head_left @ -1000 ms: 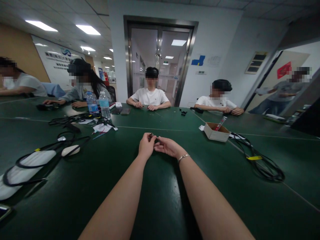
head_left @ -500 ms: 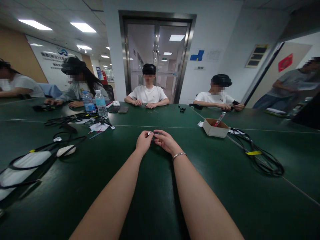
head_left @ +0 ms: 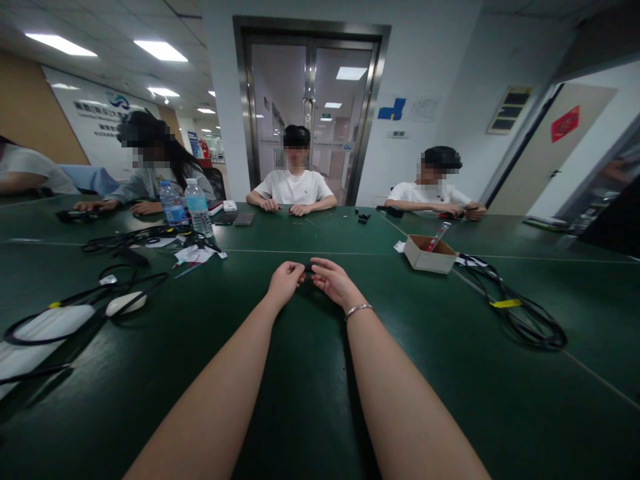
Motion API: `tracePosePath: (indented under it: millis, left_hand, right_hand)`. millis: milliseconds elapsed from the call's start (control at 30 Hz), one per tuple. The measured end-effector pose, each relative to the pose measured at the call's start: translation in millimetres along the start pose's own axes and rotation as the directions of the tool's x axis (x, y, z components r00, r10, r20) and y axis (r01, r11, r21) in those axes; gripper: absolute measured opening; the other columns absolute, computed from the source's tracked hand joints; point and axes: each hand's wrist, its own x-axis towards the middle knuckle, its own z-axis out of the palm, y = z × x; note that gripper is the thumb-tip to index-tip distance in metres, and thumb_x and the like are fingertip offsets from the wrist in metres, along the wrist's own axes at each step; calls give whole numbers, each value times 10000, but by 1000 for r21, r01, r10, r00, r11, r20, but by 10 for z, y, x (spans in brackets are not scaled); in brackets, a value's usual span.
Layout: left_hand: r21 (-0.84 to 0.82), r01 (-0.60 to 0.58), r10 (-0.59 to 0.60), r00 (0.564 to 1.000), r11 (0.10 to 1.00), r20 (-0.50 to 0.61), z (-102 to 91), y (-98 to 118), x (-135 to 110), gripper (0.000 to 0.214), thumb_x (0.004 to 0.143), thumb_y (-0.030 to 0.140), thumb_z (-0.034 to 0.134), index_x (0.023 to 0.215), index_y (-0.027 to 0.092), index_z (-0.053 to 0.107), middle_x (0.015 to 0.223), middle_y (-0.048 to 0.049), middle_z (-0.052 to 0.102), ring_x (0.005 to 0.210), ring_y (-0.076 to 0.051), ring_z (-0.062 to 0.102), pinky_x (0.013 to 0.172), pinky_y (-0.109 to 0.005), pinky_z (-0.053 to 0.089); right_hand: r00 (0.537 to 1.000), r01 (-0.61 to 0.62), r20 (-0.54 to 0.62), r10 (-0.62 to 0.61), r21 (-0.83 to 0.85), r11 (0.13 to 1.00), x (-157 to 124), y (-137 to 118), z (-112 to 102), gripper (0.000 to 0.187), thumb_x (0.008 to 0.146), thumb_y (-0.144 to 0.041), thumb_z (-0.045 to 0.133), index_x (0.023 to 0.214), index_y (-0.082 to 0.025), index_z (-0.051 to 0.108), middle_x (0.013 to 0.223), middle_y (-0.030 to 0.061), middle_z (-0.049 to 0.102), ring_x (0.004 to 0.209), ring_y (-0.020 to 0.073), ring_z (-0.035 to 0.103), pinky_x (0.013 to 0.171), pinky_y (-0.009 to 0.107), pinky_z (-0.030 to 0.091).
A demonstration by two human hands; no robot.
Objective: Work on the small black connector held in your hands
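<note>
Out in front of me, a small black object [head_left: 309, 268] sits between the fingertips of both hands, over the green table [head_left: 310, 373]. It is too small and too covered by fingers to tell its kind. My left hand [head_left: 287, 283] is closed, thumb and forefinger pinched at the object's left side. My right hand [head_left: 334, 281], with a silver bracelet [head_left: 359, 310] at the wrist, grips the right side with thumb and fingertips, its other fingers curled below.
A small cardboard box [head_left: 430, 257] holding a red-and-clear tube stands right of my hands, beside coiled black cable [head_left: 530, 327]. Left lie more cables, a white mouse [head_left: 126, 304], papers and water bottles [head_left: 199, 207]. Several people in headsets sit across the table.
The shiny glint at my left fingertips no longer shows, and more of the black object appears between the hands. My left hand has shifted slightly left. The view has turned a little.
</note>
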Motion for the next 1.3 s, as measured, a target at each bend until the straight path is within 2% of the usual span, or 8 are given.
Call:
tracePosePath:
  millis: [133,333,467,633,1033,1300]
  left_hand:
    - [32,9,-11,998,999,54,-44,4,8,246,797,382,576,768,138,575,674,-42,620,620,-128,582,566,-219,443]
    - [115,-75,58,988,991,141,-91,-25,13,402,816,501,492,672,140,594,656,-51,617,598,-139,561,584,-244,430]
    - [149,-86,69,991,985,118,-85,-24,-1,502,825,576,425,599,150,564,606,-56,604,552,-140,539,588,-257,426]
    - [131,-69,59,996,989,74,-77,-30,-1,561,820,640,380,629,149,573,634,-64,616,562,-147,557,587,-259,437]
    - [204,-97,88,995,974,55,-86,-71,22,549,830,624,383,619,158,583,630,-70,629,559,-164,574,583,-277,448]
    - [123,-8,4,999,992,37,-77,-125,83,574,858,614,328,667,145,598,668,-88,639,589,-176,596,601,-293,467]
  right_hand:
    - [999,7,39,-7,-13,1000,-11,-7,-10,234,701,-37,711,896,-155,654,696,-1,636,581,90,613,550,170,522]
    - [998,-1,67,0,11,1000,-46,-28,13,230,692,-37,704,896,-135,659,693,11,643,591,95,613,587,183,534]
    - [998,7,63,-8,19,1000,-59,-36,26,152,730,-104,703,869,-138,650,733,29,655,595,106,620,586,200,537]
    - [997,20,74,-22,24,1000,-67,-39,16,172,726,-96,703,868,-164,633,753,23,658,627,121,636,617,218,544]
    - [995,7,97,-8,20,1000,-73,-39,22,183,739,-73,677,898,-154,636,776,42,675,654,139,656,664,247,555]
    - [995,0,95,-3,26,1000,-66,-32,16,191,755,-62,650,924,-151,645,812,49,683,674,143,666,688,251,563]
